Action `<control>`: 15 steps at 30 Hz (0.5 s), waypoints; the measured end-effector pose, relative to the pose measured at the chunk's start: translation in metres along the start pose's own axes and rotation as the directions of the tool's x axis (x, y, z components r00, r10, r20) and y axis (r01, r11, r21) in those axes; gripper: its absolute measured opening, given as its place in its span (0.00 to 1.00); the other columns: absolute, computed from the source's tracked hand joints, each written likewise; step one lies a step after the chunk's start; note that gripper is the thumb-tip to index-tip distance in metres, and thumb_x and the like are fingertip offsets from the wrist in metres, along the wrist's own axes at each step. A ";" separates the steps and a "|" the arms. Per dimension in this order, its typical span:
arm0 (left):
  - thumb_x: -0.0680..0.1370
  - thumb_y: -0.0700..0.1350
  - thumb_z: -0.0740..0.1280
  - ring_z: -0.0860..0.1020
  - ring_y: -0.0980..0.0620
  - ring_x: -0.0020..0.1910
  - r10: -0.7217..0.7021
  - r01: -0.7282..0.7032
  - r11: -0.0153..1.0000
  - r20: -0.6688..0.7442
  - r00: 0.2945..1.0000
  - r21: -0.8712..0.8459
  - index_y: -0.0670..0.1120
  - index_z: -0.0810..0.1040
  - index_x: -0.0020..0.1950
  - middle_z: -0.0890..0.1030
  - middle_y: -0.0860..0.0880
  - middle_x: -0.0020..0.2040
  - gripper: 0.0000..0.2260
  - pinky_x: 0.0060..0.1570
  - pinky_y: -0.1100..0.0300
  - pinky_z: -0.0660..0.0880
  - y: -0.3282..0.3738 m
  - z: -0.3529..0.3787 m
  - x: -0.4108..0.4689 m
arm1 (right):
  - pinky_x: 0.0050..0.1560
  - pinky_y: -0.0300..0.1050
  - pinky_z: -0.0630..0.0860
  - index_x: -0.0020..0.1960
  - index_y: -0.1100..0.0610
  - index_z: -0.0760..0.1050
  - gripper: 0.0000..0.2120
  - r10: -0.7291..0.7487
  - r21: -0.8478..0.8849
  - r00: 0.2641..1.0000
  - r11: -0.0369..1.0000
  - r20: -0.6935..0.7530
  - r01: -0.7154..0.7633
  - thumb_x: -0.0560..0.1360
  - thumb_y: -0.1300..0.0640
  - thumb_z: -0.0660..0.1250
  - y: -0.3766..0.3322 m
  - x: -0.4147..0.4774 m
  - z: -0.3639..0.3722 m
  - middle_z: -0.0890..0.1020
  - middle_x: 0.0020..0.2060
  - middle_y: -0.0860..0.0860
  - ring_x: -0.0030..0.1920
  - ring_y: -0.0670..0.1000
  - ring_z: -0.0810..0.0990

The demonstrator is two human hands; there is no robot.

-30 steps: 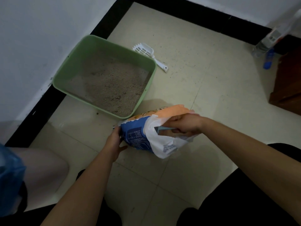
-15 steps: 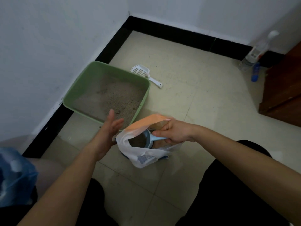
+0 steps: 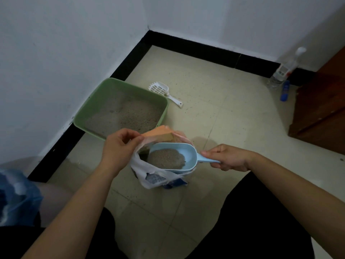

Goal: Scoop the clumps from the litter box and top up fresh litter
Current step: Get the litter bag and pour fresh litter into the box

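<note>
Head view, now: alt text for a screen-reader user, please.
A person's right hand holds a blue scoop loaded with grey litter over an open litter bag, whose orange rim the left hand pinches. Beyond them a green litter box sits by the wall, a white slotted scoop lying beside it.

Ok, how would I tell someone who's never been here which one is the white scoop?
Find the green litter box against the left wall. On the tiles by its far right corner lies the white scoop. It is slotted and nobody touches it, unlike the solid blue scoop of litter that the right hand holds over the bag.
</note>
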State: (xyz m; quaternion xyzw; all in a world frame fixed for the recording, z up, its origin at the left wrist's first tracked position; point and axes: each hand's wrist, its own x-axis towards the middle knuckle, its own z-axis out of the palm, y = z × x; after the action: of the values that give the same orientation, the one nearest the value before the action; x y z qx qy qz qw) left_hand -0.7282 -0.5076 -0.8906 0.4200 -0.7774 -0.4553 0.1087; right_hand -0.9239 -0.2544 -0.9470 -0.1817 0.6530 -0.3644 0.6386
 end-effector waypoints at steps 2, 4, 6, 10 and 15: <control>0.75 0.41 0.73 0.80 0.54 0.38 -0.060 0.052 0.988 -0.055 0.997 -0.143 0.47 0.82 0.44 0.84 0.49 0.40 0.02 0.40 0.59 0.78 0.001 0.002 0.002 | 0.28 0.41 0.52 0.39 0.53 0.80 0.18 -0.012 0.031 1.000 0.999 -0.006 0.012 0.72 0.38 0.67 0.006 -0.008 -0.007 0.68 0.27 0.51 0.26 0.47 0.56; 0.75 0.39 0.73 0.81 0.51 0.38 -0.116 0.099 0.967 -0.057 0.992 -0.236 0.46 0.81 0.44 0.84 0.47 0.40 0.02 0.41 0.56 0.79 -0.001 0.004 0.005 | 0.27 0.41 0.51 0.39 0.54 0.80 0.19 -0.036 0.070 0.999 0.997 -0.019 0.037 0.72 0.37 0.68 0.010 -0.015 -0.013 0.66 0.25 0.50 0.25 0.47 0.55; 0.75 0.39 0.72 0.81 0.49 0.39 -0.159 0.139 0.946 -0.045 0.986 -0.293 0.45 0.81 0.45 0.84 0.46 0.41 0.02 0.41 0.55 0.79 -0.004 0.007 0.007 | 0.28 0.43 0.49 0.41 0.54 0.81 0.20 -0.064 0.097 0.997 0.993 -0.038 0.067 0.71 0.36 0.70 0.011 -0.022 -0.018 0.65 0.25 0.50 0.26 0.48 0.53; 0.75 0.42 0.72 0.81 0.47 0.42 -0.285 0.251 0.879 -0.024 0.958 -0.406 0.44 0.81 0.48 0.83 0.45 0.44 0.03 0.42 0.54 0.79 -0.012 0.007 0.010 | 0.27 0.42 0.49 0.39 0.53 0.83 0.19 -0.110 0.099 0.992 0.988 -0.067 0.117 0.72 0.38 0.70 -0.005 -0.038 -0.027 0.64 0.25 0.50 0.25 0.47 0.53; 0.76 0.43 0.72 0.81 0.47 0.39 -0.441 0.409 0.771 0.055 0.896 -0.488 0.40 0.81 0.51 0.83 0.41 0.46 0.08 0.39 0.54 0.79 -0.028 0.007 0.005 | 0.22 0.38 0.53 0.36 0.57 0.76 0.19 -0.159 0.105 0.969 0.978 -0.191 0.181 0.77 0.43 0.64 -0.061 -0.039 -0.029 0.65 0.24 0.50 0.23 0.46 0.55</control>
State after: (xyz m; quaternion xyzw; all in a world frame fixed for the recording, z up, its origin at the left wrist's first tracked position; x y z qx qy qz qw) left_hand -0.7195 -0.5137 -0.9178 0.5574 -0.5181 -0.6358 0.1295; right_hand -0.9615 -0.2606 -0.8788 -0.1637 0.6670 -0.4722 0.5526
